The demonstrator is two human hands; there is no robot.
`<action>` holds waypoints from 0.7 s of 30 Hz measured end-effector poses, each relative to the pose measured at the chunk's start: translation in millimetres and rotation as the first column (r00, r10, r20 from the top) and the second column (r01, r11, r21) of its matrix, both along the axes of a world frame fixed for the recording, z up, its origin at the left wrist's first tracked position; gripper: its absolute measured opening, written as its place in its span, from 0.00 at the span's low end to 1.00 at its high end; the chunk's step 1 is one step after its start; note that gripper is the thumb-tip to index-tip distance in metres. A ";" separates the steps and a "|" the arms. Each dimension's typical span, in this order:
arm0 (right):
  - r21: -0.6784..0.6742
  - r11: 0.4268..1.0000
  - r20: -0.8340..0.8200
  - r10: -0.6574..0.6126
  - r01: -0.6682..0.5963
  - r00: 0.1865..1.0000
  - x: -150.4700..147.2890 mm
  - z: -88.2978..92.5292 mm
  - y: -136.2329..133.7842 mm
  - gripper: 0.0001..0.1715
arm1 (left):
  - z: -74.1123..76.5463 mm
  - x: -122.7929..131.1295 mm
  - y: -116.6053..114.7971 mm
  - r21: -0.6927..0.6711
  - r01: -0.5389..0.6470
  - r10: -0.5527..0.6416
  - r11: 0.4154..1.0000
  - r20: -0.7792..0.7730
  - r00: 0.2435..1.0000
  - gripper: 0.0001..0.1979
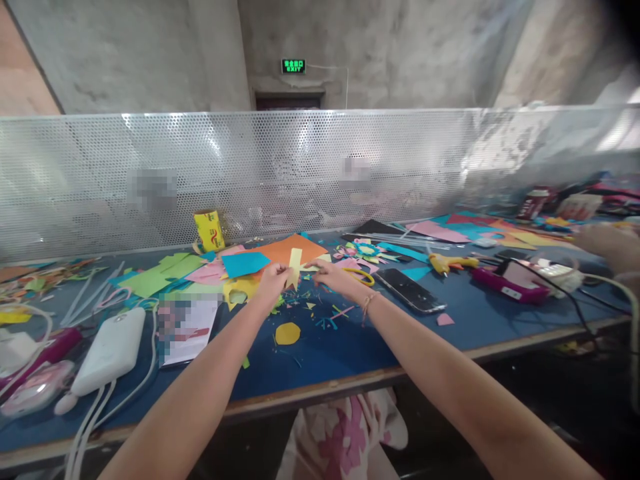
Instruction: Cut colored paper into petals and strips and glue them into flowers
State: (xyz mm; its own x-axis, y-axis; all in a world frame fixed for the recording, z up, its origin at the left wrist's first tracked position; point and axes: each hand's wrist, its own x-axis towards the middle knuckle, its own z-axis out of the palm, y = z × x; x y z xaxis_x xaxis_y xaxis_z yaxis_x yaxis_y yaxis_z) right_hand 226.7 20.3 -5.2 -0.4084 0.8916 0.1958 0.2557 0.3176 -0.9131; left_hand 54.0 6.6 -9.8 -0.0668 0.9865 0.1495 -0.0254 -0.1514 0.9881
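A narrow pale-yellow paper strip (296,259) is pinched in the fingers of the left hand (273,281), above the dark-blue table (325,360). The right hand (336,277) is held just beside it, index finger extended; whether anything is gripped cannot be told. From the strip, a yellow many-sided paper piece (287,334) is seen at six o'clock, a glossy black phone (410,289) at three.

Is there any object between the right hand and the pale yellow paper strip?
Nothing visible stands between them. The left hand holds the strip, and the right hand is close beside it; whether it touches is unclear. The roundish yellow paper piece lies apart, on the blue tabletop.
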 end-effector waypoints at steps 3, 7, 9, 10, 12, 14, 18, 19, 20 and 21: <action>-0.090 0.991 -0.089 0.095 -0.103 0.991 -3.2 4.3 -6.1 0.22 | -3.5 1.9 -0.7 0.041 0.084 -0.082 0.996 -0.045 0.996 0.10; -0.038 0.979 -0.077 0.195 -0.198 0.978 -5.6 6.4 -10.8 0.09 | -3.3 0.9 -3.3 0.121 0.098 -0.069 0.988 -0.220 0.973 0.09; 0.060 0.988 -0.032 0.147 -0.145 0.989 -5.3 4.5 -7.9 0.10 | 0.2 1.4 -7.3 0.130 0.124 -0.082 0.984 -0.284 0.955 0.09; 0.109 0.989 -0.004 0.104 -0.103 0.995 -4.8 3.2 -5.6 0.12 | 2.3 2.2 -9.7 0.128 0.138 -0.093 0.982 -0.303 0.948 0.08; 0.184 0.982 0.041 0.031 -0.038 0.999 -3.6 0.9 -0.9 0.16 | 6.6 4.4 -14.7 0.129 0.146 -0.095 0.981 -0.336 0.937 0.07; 0.219 0.975 0.074 0.014 -0.030 0.997 -2.5 -0.2 2.1 0.16 | 10.5 6.1 -19.0 0.160 0.115 -0.045 0.980 -0.385 0.922 0.06; 0.195 0.978 0.167 0.043 -0.075 0.985 -1.3 1.2 0.5 0.13 | 17.4 1.9 -21.8 0.335 -0.077 0.223 0.939 -0.425 0.877 0.03; 0.193 0.977 0.199 0.047 -0.086 0.979 -1.2 1.7 -1.1 0.12 | 19.0 -1.2 -20.6 0.375 -0.149 0.301 0.915 -0.388 0.871 0.03; 0.199 0.975 0.234 0.048 -0.096 0.971 -1.2 2.1 -3.0 0.11 | 20.4 -4.8 -18.6 0.400 -0.223 0.368 0.889 -0.332 0.869 0.03; 0.211 0.971 0.272 0.053 -0.113 0.961 -1.4 2.4 -5.1 0.10 | 21.5 -8.6 -15.9 0.406 -0.294 0.418 0.866 -0.261 0.870 0.04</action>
